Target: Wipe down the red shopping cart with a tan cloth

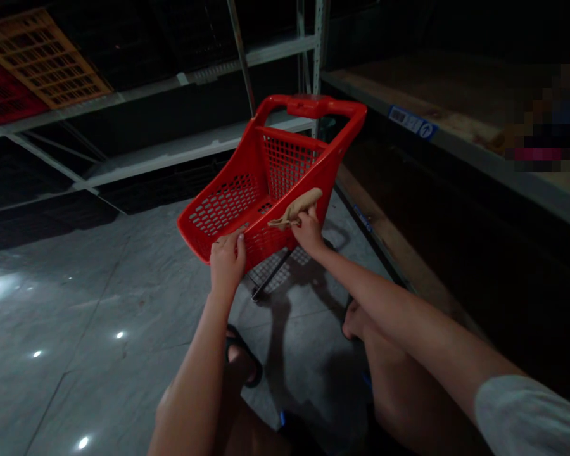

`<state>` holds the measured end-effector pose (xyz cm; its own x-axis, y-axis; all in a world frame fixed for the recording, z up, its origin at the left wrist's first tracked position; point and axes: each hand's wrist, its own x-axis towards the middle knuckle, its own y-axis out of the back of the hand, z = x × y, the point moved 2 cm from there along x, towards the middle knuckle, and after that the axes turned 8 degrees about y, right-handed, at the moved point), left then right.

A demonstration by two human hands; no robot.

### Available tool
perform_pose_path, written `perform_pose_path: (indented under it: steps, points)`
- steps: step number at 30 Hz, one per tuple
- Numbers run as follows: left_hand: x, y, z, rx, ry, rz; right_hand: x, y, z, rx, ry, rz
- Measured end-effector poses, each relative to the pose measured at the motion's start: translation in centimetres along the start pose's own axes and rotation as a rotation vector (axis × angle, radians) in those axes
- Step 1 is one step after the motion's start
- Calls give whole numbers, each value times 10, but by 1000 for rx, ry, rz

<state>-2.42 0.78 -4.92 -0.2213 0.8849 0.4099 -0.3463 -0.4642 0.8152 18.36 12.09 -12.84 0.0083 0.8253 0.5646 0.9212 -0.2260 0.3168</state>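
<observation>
In front of me stands a red plastic shopping cart (294,174) with perforated basket walls. Its handle bar (308,106) is on the far side. My left hand (227,253) grips the near rim of the basket, fingers curled over the edge. My right hand (308,229) is closed on a tan cloth (300,206), which lies against the outer side of the basket just below the rim. Part of the cloth hangs loose to the left of my fingers. The inside of the basket shows only in part.
Metal shelving (209,144) runs behind the cart, with an orange crate (47,57) and a red crate (7,92) at upper left. On the right a wooden shelf (475,136) bears a blue label (412,122). Grey floor tiles (76,304) reflect lights.
</observation>
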Motion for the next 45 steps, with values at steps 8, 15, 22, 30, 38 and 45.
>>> perform_pose_path:
  steps: [8,15,22,30,38,45]
  points:
    - [14,-8,23,170,144,97,40,18,-18,-9,18,337]
    - [14,-28,58,132,-21,1,51,33,-21,89,-31,368]
    - [11,-27,44,51,-108,-45,32,31,-30,-35,75,180]
    - [-3,-1,30,82,-224,-118,82,70,1,-224,153,446]
    - [-10,12,-12,320,89,-175,-48,-29,-66,104,19,-152]
    - [-11,13,-9,320,49,-239,30,18,-24,3,102,264]
